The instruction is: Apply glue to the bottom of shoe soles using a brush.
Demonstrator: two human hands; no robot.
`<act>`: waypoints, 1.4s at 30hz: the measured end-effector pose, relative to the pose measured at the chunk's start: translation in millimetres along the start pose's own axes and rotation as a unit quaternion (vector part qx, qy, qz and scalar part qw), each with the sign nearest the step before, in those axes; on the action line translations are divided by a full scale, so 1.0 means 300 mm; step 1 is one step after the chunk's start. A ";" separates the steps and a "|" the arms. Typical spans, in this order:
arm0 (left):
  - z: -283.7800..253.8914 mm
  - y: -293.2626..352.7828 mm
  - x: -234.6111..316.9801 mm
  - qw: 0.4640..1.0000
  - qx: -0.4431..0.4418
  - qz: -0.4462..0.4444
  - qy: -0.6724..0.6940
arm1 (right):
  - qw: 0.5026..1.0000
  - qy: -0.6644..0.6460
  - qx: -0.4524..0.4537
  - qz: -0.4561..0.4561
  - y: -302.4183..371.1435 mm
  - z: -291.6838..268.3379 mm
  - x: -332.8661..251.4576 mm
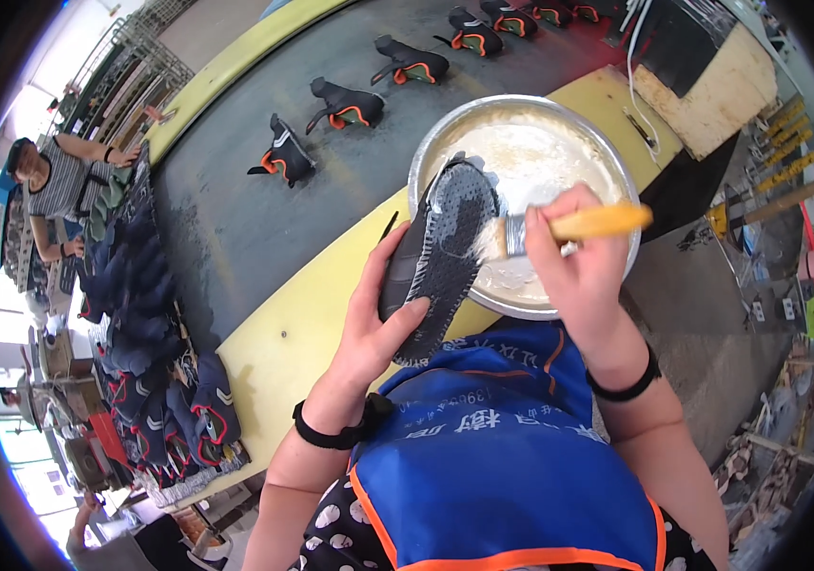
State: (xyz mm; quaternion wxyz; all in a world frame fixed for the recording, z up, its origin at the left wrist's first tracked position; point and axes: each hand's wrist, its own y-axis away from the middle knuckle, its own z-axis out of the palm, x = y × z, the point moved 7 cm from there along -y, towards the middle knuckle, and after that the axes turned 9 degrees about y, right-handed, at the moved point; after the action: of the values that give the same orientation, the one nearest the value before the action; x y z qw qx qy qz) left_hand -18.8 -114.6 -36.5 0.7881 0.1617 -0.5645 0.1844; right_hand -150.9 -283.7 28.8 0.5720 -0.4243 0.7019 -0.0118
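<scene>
My left hand [374, 319] grips a black shoe upper [454, 238] by its side, turned so that its stitched underside faces up. Wet whitish glue shines on the toe part of that underside. My right hand [580, 266] holds a paintbrush [601, 222] by its yellow handle, and the pale bristles touch the edge of the sole side. Behind both hands, a round metal basin [429, 143] contains creamy white glue, some of it smeared up the inner wall. The shoe overlaps the basin's left part.
Several black shoe uppers with orange trim [345, 103] stand spaced along a dark conveyor belt [226, 224]. A yellow ledge [283, 366] borders it. More uppers [145, 390] are piled at left, near a person in a striped shirt [64, 181]. A box with cables [706, 90] stands at upper right.
</scene>
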 end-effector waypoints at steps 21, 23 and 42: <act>-0.609 0.314 -0.075 0.848 0.418 0.013 -0.326 | 0.960 -0.002 0.221 0.170 0.089 -0.459 0.498; -0.636 0.368 -0.092 0.833 0.439 -0.023 -0.337 | 0.940 -0.060 0.257 0.214 0.129 -0.455 0.573; -0.773 0.363 -0.155 0.879 0.456 -0.138 -0.014 | 0.918 -0.016 0.290 0.271 0.111 -0.354 0.562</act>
State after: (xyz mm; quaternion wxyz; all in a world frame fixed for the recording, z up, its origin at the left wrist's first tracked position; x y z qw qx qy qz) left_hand 108.5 83.4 -147.6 0.6366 0.5820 -0.4011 0.3085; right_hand -254.2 -415.0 -85.0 0.6624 -0.0334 0.7466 -0.0524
